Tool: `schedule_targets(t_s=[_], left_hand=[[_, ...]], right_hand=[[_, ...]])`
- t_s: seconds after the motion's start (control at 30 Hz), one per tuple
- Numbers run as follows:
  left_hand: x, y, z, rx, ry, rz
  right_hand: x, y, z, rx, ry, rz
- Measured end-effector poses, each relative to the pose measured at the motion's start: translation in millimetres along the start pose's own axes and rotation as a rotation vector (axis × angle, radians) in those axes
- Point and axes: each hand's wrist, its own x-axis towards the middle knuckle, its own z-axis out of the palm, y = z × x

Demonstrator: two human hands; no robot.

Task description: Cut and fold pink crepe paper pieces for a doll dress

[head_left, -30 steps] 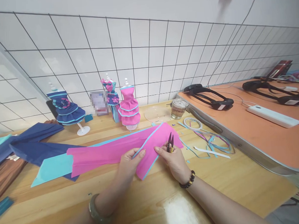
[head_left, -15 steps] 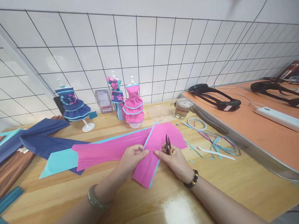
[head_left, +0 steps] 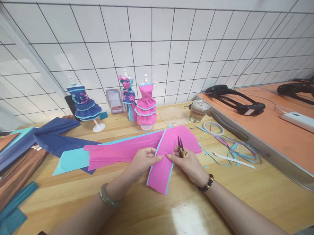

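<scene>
Left fingers (head_left: 156, 159), right fingers (head_left: 174, 159) both pinching pink cloth (head_left: 160, 178), one snips (head_left: 179, 145), three mannequins (head_left: 146, 109)

Three dress forms (head_left: 146, 106), one thread snipper (head_left: 182, 150), one cup (head_left: 199, 112), apparently two headsets (head_left: 257, 108)

From here I cannot read the blurred card (head_left: 115, 102). The right hand (head_left: 189, 164) hides most handles of the scissors (head_left: 181, 151). The right edge cuts the white device (head_left: 303, 122).
</scene>
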Motion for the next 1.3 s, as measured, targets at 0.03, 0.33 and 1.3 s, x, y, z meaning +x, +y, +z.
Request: schedule_targets(t_s=[0.03,0.33,1.3], left_hand=[[-0.1,-0.5,-0.4,-0.005,-0.005,-0.001],[0.5,0.8,0.2,0.045,-0.017,0.001],[-5.2,29.9,-25.4,0.121,-0.134,-0.116]], right_hand=[[0.1,0.0,0.2,-0.011,0.008,-0.002],[-2.3,-4.3,0.6,-0.089,0.024,-0.046],[-9.6,-19.4,-16.0,0.006,-0.497,0.211]])
